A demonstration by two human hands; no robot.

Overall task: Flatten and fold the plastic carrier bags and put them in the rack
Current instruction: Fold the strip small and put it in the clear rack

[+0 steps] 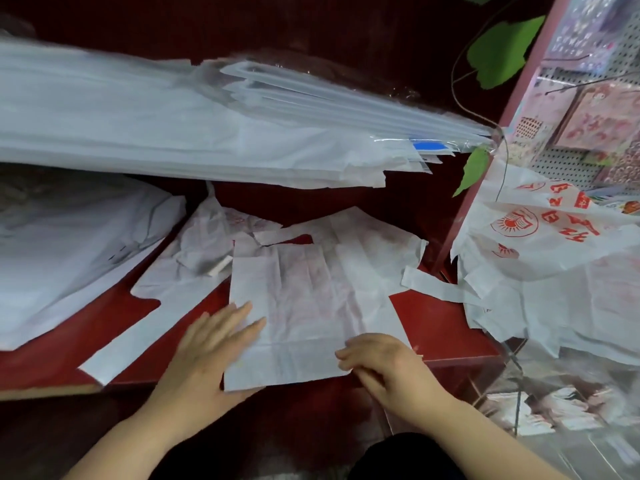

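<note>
Flattening looks to be the step in hand: the white carrier bag (311, 299) lies spread at the near edge of the red counter (440, 327). The left hand (211, 344) presses it flat-fingered, while the right hand (384, 362) pinches its near corner. Folding likely comes next and needs an anchored crease.

folded bag (304, 299) on table (440, 327), bag pile (554, 271) right

Left hand (207, 351), right hand (388, 365), forearms (121, 438) bare; black garment (405, 459) low between arms.
</note>
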